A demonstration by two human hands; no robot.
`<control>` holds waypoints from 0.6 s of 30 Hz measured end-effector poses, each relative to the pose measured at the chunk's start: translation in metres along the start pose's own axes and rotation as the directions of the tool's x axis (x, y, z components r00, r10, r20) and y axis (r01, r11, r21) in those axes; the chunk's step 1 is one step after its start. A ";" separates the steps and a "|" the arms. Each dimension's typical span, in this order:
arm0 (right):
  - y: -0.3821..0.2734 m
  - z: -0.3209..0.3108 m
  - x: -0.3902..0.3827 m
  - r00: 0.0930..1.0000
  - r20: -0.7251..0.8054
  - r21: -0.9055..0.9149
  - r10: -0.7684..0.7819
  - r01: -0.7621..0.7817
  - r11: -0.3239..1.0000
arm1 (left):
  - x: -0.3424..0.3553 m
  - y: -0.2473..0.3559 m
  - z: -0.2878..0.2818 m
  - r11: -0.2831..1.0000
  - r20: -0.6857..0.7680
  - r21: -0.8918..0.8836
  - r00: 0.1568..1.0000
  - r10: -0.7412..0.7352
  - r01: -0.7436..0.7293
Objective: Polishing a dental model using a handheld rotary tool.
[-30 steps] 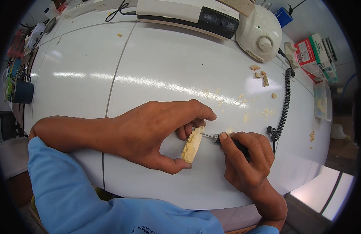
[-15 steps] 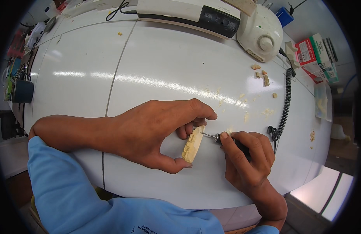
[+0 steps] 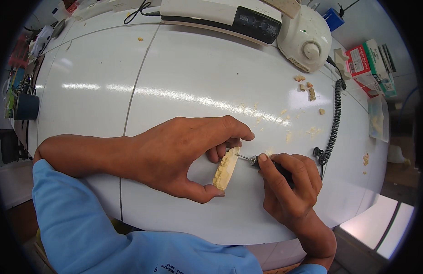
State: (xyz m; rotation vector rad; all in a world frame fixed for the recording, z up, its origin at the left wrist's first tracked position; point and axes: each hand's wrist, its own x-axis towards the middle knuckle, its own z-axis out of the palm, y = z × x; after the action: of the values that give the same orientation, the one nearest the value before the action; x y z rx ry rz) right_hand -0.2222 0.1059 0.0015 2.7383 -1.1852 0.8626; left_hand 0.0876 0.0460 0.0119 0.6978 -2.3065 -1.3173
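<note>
My left hand [image 3: 193, 155] grips a cream-yellow dental plaster model [image 3: 227, 170] between thumb and fingers, its row of teeth facing left and its flat side turned to the right. Pinched like a pen in my right hand [image 3: 291, 182] is a black rotary handpiece [image 3: 281, 172]. Its thin metal bur [image 3: 244, 157] points left and meets the upper end of the model, or comes very close. Part of the handpiece body is hidden behind my right fingers, and my left fingertips partly disappear behind the model.
A white control unit [image 3: 307, 43] with a knob stands at the back right, beside a long white machine [image 3: 220, 18]. A black coiled cord [image 3: 335, 121] runs down the right side. Yellow plaster bits [image 3: 311, 91] and dust lie beyond my right hand. A clear plastic container [image 3: 378, 118] sits far right.
</note>
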 end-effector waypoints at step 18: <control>-0.002 -0.003 0.000 1.000 0.031 -0.004 -0.007 0.007 1.000 | -0.001 -0.002 0.003 1.000 -0.001 0.000 1.000 -0.016 0.016</control>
State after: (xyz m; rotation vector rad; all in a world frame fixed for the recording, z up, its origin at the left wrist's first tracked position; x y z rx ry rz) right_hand -0.2221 0.1080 0.0041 2.7609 -1.1803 0.8196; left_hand 0.0872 0.0475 0.0092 0.7183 -2.3047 -1.3230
